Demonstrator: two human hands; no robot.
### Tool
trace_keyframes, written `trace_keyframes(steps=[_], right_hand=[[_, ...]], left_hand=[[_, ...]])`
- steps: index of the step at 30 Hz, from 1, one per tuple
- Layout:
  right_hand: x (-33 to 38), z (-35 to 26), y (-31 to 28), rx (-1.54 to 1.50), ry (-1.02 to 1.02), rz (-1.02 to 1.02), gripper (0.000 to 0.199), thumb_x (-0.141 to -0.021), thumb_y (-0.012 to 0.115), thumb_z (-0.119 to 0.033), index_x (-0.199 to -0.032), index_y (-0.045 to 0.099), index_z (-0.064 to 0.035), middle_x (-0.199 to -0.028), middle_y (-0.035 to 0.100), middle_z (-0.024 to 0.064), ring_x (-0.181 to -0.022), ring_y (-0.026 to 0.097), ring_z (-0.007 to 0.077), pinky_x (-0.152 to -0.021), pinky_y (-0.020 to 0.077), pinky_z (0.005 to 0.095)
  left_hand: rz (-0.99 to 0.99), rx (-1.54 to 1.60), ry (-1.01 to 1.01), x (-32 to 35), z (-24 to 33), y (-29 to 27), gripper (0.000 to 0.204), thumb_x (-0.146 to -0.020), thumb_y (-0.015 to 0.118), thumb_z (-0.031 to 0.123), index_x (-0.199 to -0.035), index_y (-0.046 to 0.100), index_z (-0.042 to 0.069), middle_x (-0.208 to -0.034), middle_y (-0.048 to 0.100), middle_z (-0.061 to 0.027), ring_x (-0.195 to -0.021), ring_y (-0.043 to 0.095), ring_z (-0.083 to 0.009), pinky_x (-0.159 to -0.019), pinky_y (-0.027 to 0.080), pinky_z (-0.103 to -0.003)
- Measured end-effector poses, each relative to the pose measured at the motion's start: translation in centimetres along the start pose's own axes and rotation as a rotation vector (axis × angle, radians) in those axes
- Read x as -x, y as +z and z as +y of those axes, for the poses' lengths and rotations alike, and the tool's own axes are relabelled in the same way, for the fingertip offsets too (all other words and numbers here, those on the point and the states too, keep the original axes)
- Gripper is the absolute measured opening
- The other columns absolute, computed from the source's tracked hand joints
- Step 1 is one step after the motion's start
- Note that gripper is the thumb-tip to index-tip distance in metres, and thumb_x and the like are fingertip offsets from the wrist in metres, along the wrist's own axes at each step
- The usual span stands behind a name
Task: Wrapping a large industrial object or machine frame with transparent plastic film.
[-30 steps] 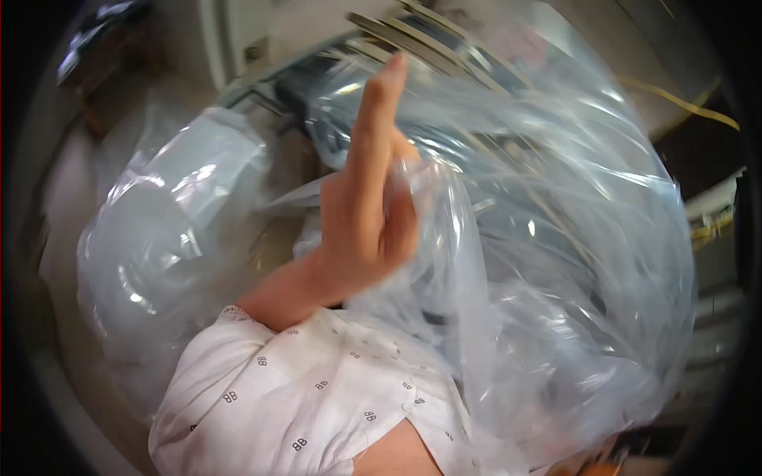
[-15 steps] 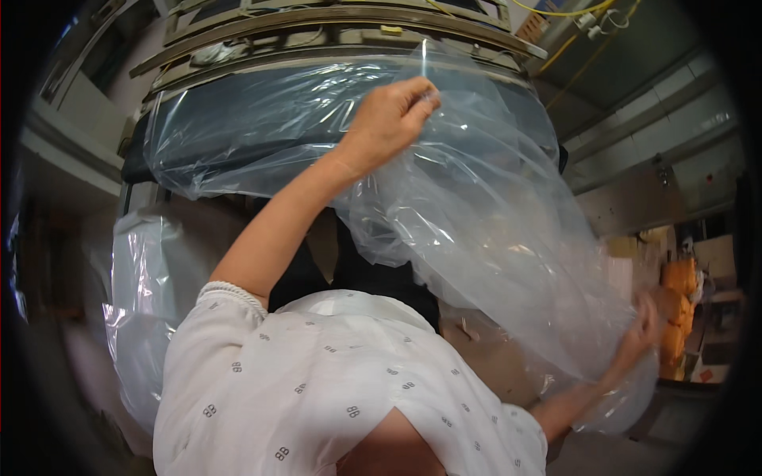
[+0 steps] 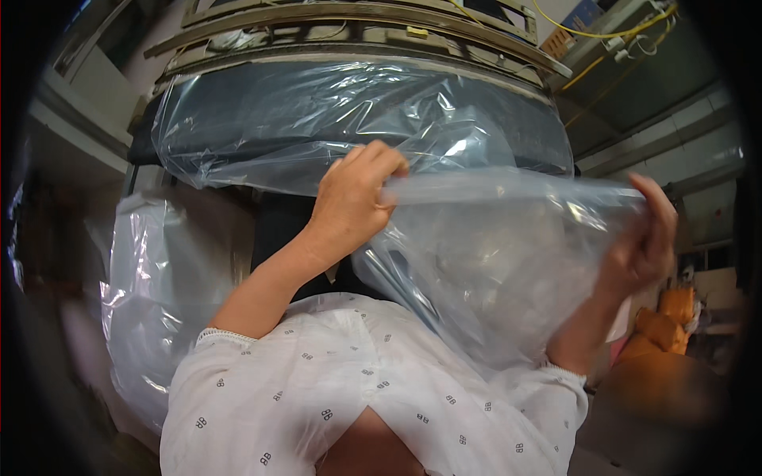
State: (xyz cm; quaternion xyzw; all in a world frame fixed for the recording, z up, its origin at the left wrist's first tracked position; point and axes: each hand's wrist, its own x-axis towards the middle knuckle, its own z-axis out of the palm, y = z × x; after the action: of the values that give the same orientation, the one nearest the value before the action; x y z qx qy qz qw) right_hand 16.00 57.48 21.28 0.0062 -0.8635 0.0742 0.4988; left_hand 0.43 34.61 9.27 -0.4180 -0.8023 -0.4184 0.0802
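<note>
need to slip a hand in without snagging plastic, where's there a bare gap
One gap: the dark strip below the upper plastic sheet, between the hanging plastic and the left hand and its forearm. Everywhere else is crowded: the clear bag stretched between the left hand and the right hand fills the middle and right.

- The clear plastic bag (image 3: 508, 262) you hold up stretches between your two hands, crinkled and see-through;
- a second clear bag (image 3: 317, 127) drapes over the dark machine behind it;
- a third, whitish clear bag (image 3: 159, 278) hangs at your left;
- orange packages (image 3: 667, 317) sit blurred at far right.
</note>
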Motion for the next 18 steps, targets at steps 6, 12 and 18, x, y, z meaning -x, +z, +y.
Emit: trace_keyframes(steps=[6, 12, 18], right_hand=[[-2.3, 2.0, -7.3, 0.478, -0.072, 0.173, 0.031, -0.083, 0.035, 0.003, -0.101, 0.060, -0.0019, -0.101, 0.063, 0.0054, -0.077, 0.059, 0.0133, -0.069, 0.0469, 0.0222], [-5.6, 5.1, -7.9, 0.300, 0.067, 0.300, 0.027, -0.086, 0.041, 0.000, -0.107, 0.060, -0.0027, -0.105, 0.061, 0.0066, -0.091, 0.056, 0.0145, -0.080, 0.0454, 0.0250], [-6.7, 11.7, -0.6, -0.097, 0.257, -0.124, 0.019, -0.091, 0.048, -0.014, -0.101, 0.058, -0.0022, -0.096, 0.057, 0.0023, -0.083, 0.052, 0.0102, -0.075, 0.0414, 0.0217]], left_hand=[[-0.036, 0.290, -0.307, 4.0, -2.8, -0.7, 0.016, -0.063, 0.060, -0.003, -0.077, 0.060, 0.005, -0.076, 0.058, -0.0055, -0.069, 0.057, -0.0225, -0.062, 0.044, -0.028], [-0.168, 0.484, -0.530, 8.8, -8.6, -5.3, 0.011, -0.071, 0.060, 0.005, -0.083, 0.062, 0.005, -0.076, 0.062, -0.0054, -0.074, 0.060, -0.0133, -0.066, 0.046, -0.028], [0.728, 1.079, -0.350, 8.8, -8.2, -24.0, 0.014, -0.082, 0.056, 0.017, -0.089, 0.051, 0.007, -0.066, 0.043, 0.0002, -0.057, 0.045, -0.0095, -0.053, 0.043, -0.024]])
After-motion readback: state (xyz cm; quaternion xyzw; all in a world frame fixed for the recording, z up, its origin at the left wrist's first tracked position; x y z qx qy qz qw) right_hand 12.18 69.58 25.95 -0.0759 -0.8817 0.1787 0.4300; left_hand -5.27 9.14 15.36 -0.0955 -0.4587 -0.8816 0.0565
